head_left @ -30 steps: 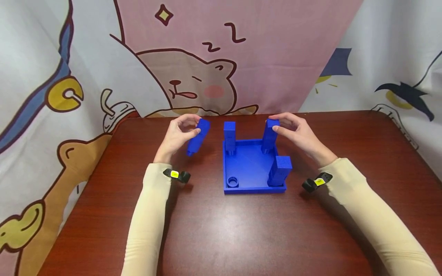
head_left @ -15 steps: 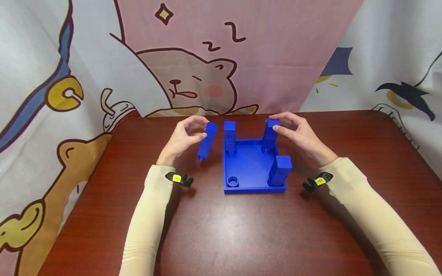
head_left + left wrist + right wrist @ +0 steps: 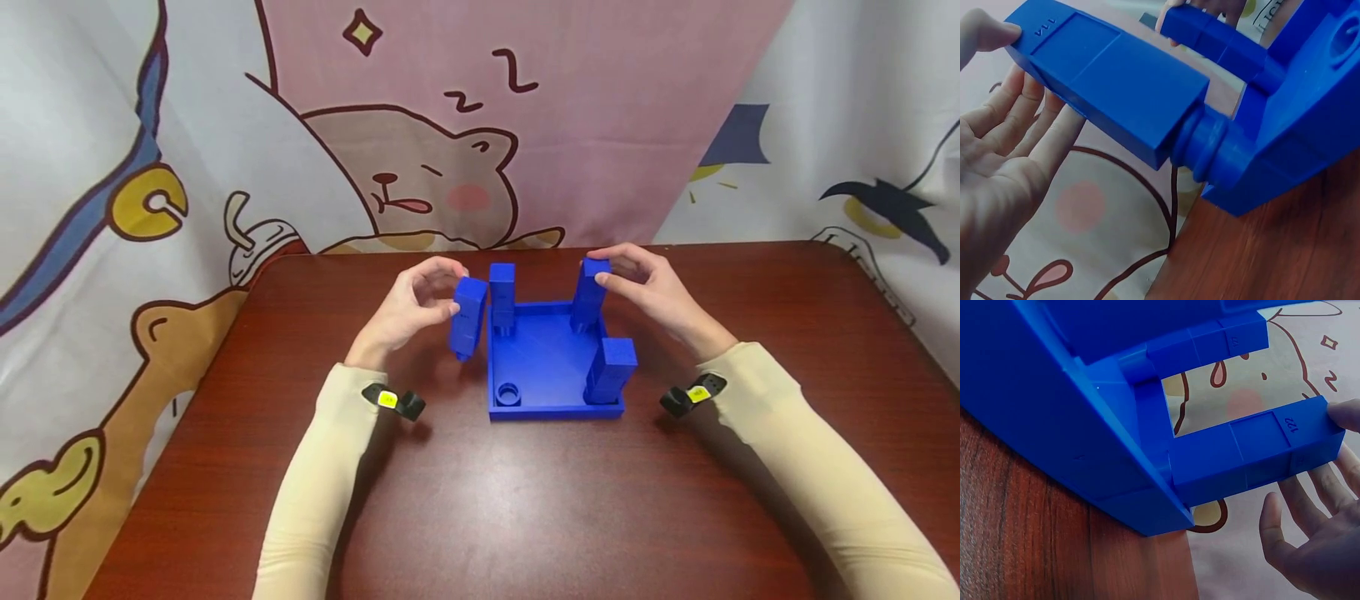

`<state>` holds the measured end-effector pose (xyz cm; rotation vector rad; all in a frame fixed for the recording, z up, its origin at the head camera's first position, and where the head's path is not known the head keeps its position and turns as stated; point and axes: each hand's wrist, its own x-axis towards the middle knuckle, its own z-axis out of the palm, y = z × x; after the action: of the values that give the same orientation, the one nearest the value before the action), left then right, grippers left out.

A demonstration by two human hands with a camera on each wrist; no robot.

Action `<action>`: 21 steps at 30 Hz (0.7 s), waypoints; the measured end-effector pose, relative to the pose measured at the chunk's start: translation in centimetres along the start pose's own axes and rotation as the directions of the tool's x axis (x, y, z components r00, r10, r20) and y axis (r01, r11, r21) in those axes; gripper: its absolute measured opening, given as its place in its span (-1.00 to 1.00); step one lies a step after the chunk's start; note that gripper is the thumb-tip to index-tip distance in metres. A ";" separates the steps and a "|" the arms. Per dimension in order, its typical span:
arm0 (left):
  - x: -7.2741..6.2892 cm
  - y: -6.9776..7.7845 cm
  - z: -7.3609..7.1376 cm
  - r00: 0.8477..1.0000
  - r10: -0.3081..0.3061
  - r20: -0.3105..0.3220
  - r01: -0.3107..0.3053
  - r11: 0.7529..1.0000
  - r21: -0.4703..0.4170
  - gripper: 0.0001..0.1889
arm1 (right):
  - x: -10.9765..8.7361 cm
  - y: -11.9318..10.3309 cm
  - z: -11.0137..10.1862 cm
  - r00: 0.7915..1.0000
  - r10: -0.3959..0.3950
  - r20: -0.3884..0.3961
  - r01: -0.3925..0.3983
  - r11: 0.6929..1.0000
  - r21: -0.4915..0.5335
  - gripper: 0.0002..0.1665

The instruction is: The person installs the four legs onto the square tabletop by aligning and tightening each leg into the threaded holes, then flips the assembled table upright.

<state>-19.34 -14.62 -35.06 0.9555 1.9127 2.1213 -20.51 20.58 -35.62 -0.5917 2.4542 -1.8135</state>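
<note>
A square blue tray [image 3: 551, 412] with low walls lies on the table. Just left of it my left hand [image 3: 408, 310] pinches a blue square leg [image 3: 468, 321] near its top. The leg's ribbed round peg [image 3: 1200, 140] points down, and raised digits mark its upper end in the left wrist view. My right hand [image 3: 648, 287] grips the top of another blue leg [image 3: 590, 296], marked 122 [image 3: 1291, 425], which stands in the tray's far right corner. Two more legs stand upright in the tray: one far left [image 3: 502, 297], one near right [image 3: 611, 371].
A round socket [image 3: 508, 394] shows in the tray's near left corner. The brown wooden table [image 3: 480, 508] ends at a cartoon-printed curtain [image 3: 600, 125]. Each wrist wears a black camera strap, such as the left strap [image 3: 393, 402].
My left hand has carried its leg rightward and nearer, close to the tray's left wall, and turned it more upright. The right hand stays on its leg.
</note>
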 end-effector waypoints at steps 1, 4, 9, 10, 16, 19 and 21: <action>0.0 0.0 0.2 1.000 0.000 0.009 0.000 1.000 -0.009 -0.61 | 0.0 0.0 0.0 1.000 0.001 0.001 -0.001 1.000 -0.002 -0.56; -0.1 0.0 0.7 0.999 -0.001 0.040 0.002 1.000 -0.025 -0.62 | 0.0 0.0 0.0 1.000 0.003 0.000 -0.003 1.000 -0.004 -0.57; -0.3 -0.2 1.6 0.998 0.006 0.065 -0.002 0.997 -0.072 -0.60 | 0.0 0.1 0.0 1.000 -0.003 -0.004 0.003 1.000 0.001 -0.56; -0.3 -0.2 1.7 0.998 0.009 0.069 -0.003 0.997 -0.083 -0.58 | 0.0 0.1 0.0 1.000 -0.008 -0.006 0.008 1.000 0.002 -0.56; -0.5 0.0 3.0 0.994 -0.011 0.107 0.021 0.995 -0.097 -0.61 | 0.1 0.1 0.0 1.000 -0.023 -0.012 0.023 0.999 0.037 -0.58; -0.6 0.1 3.6 0.990 -0.017 0.140 0.034 0.992 -0.119 -0.61 | 0.1 0.1 0.0 1.000 -0.016 -0.008 0.017 0.999 0.035 -0.58; -0.5 0.1 3.9 0.986 -0.009 0.165 0.034 0.988 -0.151 -0.58 | 0.1 0.1 0.0 1.000 -0.012 -0.007 0.013 0.999 0.030 -0.57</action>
<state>-16.83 -11.60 -35.16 1.0368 1.6492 2.0712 -20.63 20.56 -35.69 -0.6014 2.4280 -1.8564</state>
